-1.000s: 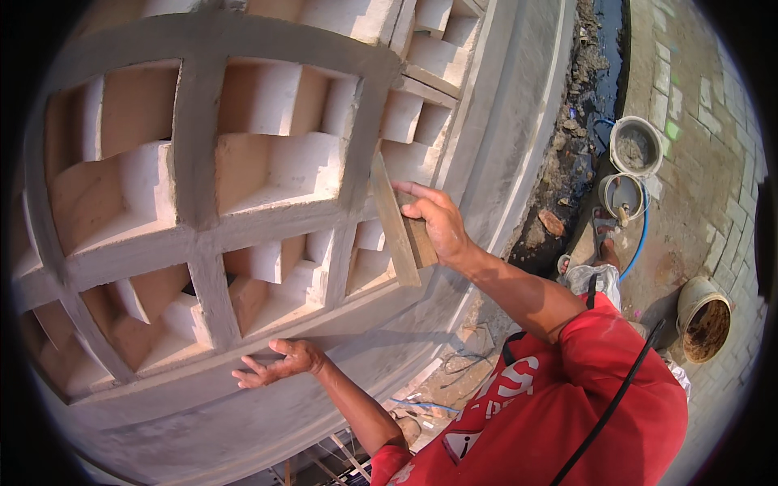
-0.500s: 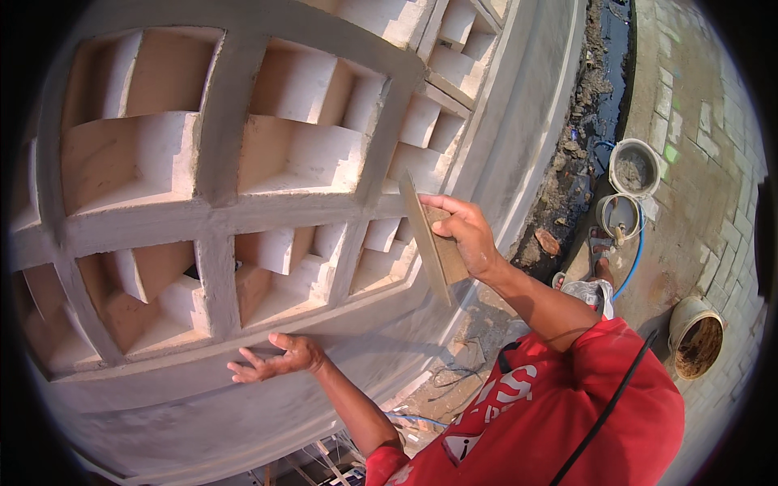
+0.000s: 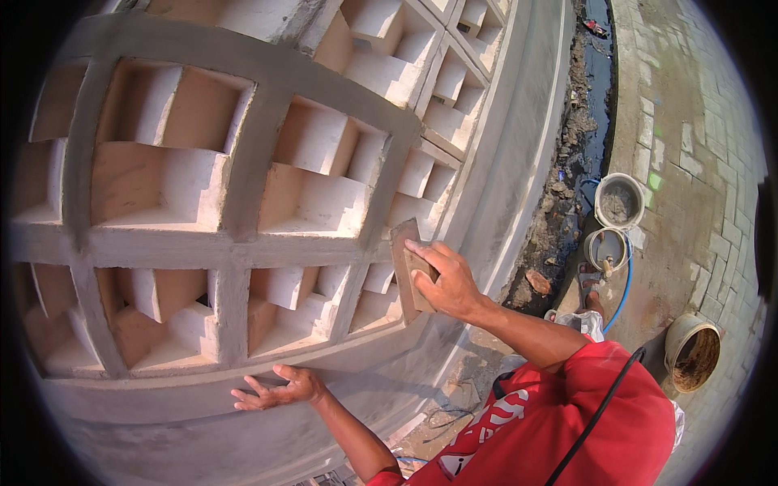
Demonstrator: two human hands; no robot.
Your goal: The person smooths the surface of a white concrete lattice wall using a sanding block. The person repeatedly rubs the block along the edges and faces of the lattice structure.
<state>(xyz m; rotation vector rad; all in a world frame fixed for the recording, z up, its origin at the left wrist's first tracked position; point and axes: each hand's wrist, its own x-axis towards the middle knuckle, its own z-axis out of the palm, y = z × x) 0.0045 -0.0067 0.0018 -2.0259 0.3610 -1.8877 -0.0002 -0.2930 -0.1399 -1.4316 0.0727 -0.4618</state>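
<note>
A concrete breeze-block wall (image 3: 182, 253) fills the left and centre, its grey grout bars framing pale cubby-like openings with angled slabs. My right hand (image 3: 444, 279) is closed round the block grip of a flat brown float (image 3: 403, 267), whose long blade lies against or just over the grid's right part, beside the small lower openings. My left hand (image 3: 279, 389), fingers spread and palm partly turned up, is beside the ledge below the lower row of openings, holding nothing; whether it touches the wall is unclear.
At the right are a bucket of grey material (image 3: 618, 201), a smaller pail (image 3: 608, 251) with a tool in it, a blue hose (image 3: 620, 300), and a stained bucket (image 3: 693, 354) on the paved path (image 3: 705, 202). A ditch (image 3: 597, 113) with rubble runs between wall and path.
The view has shifted, bringing more wall in at the top. My right hand and the float have moved down relative to the grid, the blade changing angle. My left hand stays spread.
</note>
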